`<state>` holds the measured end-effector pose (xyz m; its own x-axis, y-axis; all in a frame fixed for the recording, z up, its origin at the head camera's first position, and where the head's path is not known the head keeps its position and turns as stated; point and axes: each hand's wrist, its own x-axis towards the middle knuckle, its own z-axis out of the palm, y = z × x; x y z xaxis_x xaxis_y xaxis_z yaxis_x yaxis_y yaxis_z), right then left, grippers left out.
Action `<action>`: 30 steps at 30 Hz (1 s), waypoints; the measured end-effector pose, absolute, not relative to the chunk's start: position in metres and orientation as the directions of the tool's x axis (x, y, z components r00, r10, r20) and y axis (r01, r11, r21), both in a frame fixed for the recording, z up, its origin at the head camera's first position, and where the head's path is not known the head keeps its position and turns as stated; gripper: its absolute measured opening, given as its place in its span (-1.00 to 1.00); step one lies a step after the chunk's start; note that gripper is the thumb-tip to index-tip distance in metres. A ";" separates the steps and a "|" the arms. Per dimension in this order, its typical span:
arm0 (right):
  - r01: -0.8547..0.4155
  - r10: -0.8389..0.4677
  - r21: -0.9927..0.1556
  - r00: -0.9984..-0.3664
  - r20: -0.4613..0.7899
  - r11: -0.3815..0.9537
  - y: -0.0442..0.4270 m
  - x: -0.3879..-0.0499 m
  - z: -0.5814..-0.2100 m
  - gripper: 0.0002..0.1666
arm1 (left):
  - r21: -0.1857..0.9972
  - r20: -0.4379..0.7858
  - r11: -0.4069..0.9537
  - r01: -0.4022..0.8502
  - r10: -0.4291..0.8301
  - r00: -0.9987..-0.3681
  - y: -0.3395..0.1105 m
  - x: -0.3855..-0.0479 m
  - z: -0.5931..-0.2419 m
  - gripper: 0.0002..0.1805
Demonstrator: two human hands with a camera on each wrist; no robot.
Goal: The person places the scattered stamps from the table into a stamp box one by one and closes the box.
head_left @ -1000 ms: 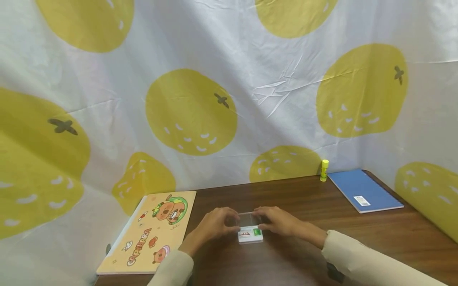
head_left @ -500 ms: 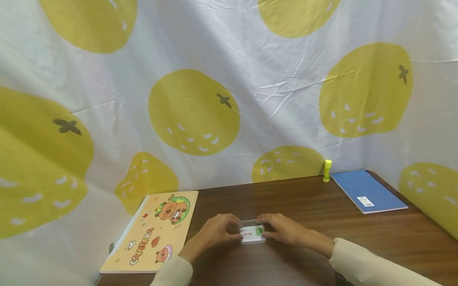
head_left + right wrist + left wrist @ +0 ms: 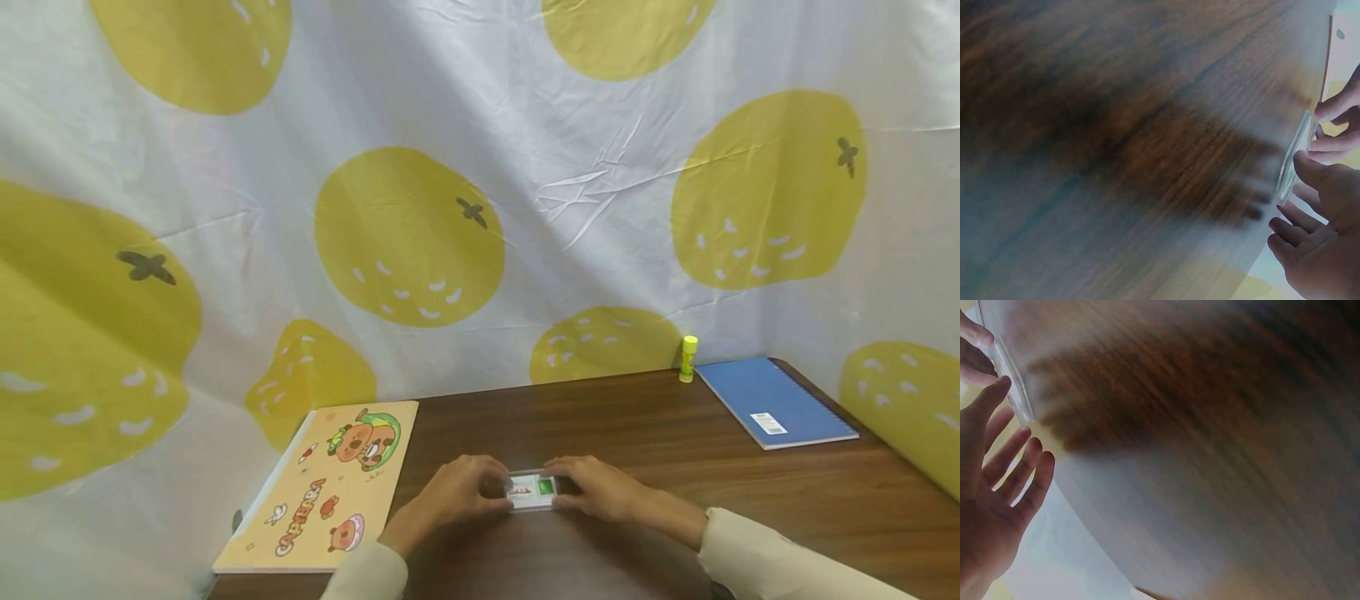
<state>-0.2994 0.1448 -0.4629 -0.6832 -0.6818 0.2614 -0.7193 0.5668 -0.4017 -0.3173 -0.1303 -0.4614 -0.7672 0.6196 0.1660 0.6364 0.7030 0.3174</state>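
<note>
A small, flat clear plastic case (image 3: 532, 492) lies low over the table, with a white insert bearing red print and a green patch inside. My left hand (image 3: 467, 490) pinches its left side between thumb and forefinger. From the opposite side, my right hand (image 3: 600, 492) pinches it the same way. In the left wrist view, the left hand (image 3: 1007, 481) has its thumb on the thin case (image 3: 1015, 381) and its other fingers spread. The right wrist view shows the case (image 3: 1294, 156) edge-on, with the right hand's thumb (image 3: 1310, 169) against it.
A yellow capybara notebook (image 3: 322, 487) lies at the left of the brown wooden table (image 3: 555, 425). At the back right, a yellow glue stick (image 3: 687, 359) stands beside a blue spiral notebook (image 3: 776, 402). A white curtain with yellow fruit (image 3: 408, 237) hangs behind.
The clear lid, raised at the far side of the case a second ago, has come down over the white insert. Both hands have moved slightly nearer with it, still at its sides.
</note>
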 end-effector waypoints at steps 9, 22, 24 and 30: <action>-0.716 -0.680 -0.397 -0.687 0.254 0.574 0.145 -0.297 -0.463 -0.50 | 0.309 0.162 0.710 0.633 0.616 -0.771 -0.129 -0.316 -0.462 -0.75; -0.714 -0.676 -0.382 -0.692 0.255 0.587 0.143 -0.297 -0.462 -0.51 | 0.307 0.175 0.708 0.636 0.615 -0.769 -0.129 -0.314 -0.462 -0.74; -0.713 -0.676 -0.382 -0.693 0.253 0.588 0.143 -0.297 -0.462 -0.51 | 0.308 0.176 0.709 0.634 0.613 -0.770 -0.129 -0.314 -0.462 -0.75; -0.705 -0.675 -0.391 -0.698 0.239 0.592 0.143 -0.297 -0.462 -0.52 | 0.308 0.176 0.710 0.634 0.612 -0.771 -0.129 -0.313 -0.463 -0.74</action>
<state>-0.2972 0.1426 -0.4618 -0.6984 -0.6746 0.2391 -0.7052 0.5916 -0.3908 -0.3130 -0.1292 -0.4629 -0.7707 0.6124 0.1760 0.6340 0.7095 0.3076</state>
